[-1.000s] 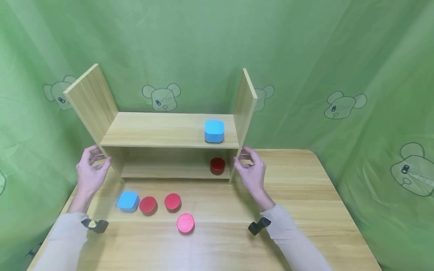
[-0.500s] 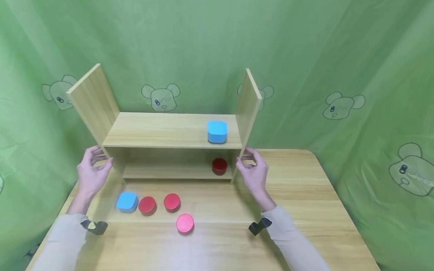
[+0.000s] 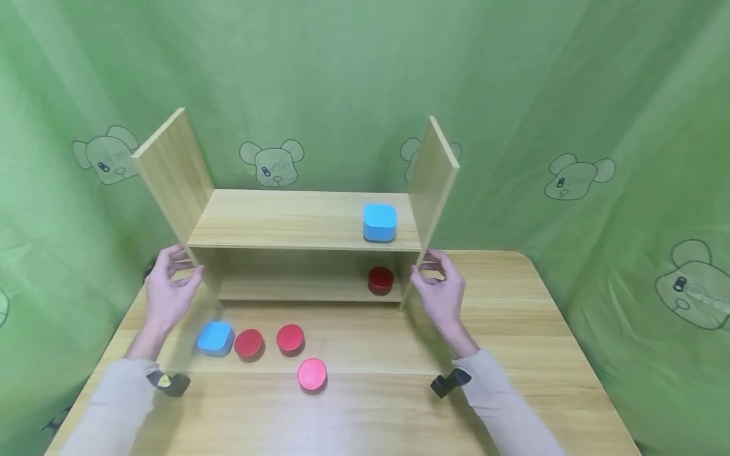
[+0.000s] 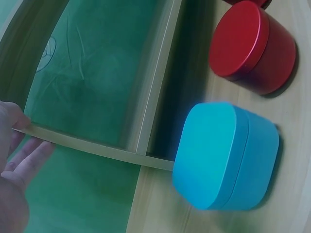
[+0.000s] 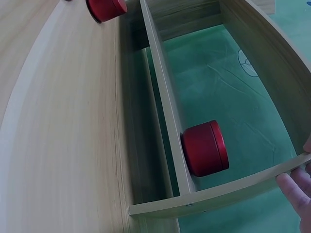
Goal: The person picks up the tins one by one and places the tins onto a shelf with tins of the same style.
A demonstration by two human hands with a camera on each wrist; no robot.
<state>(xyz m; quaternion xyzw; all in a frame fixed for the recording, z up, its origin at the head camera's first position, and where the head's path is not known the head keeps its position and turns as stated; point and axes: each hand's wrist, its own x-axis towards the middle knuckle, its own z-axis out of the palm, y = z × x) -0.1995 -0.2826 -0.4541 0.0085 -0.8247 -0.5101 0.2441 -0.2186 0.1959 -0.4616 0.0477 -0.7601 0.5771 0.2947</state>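
A wooden shelf rack point(image 3: 296, 218) with two tall side panels stands on the table. My left hand point(image 3: 170, 294) pinches the front edge of its left panel between thumb and fingers. On the opposite side, my right hand point(image 3: 441, 291) grips the right panel the same way, fingers behind the board. A blue rounded-square tin point(image 3: 379, 223) sits at the right of the upper shelf, and a dark red round tin point(image 3: 381, 280) below it on the lower one. The right wrist view shows this red tin point(image 5: 205, 148) beside the shelf board and part of my right hand point(image 5: 299, 191).
In front of the rack, on the wooden table point(image 3: 513, 354), lie a second blue tin point(image 3: 216, 339), two red round tins point(image 3: 249, 345) and a pinkish-red one point(image 3: 312, 375). A green curtain point(image 3: 342, 76) with bear drawings hangs behind and at both sides.
Both hands have slid the rack to the right, and the blue and red tins on its shelves have travelled with it. The tins on the table stay where they were.
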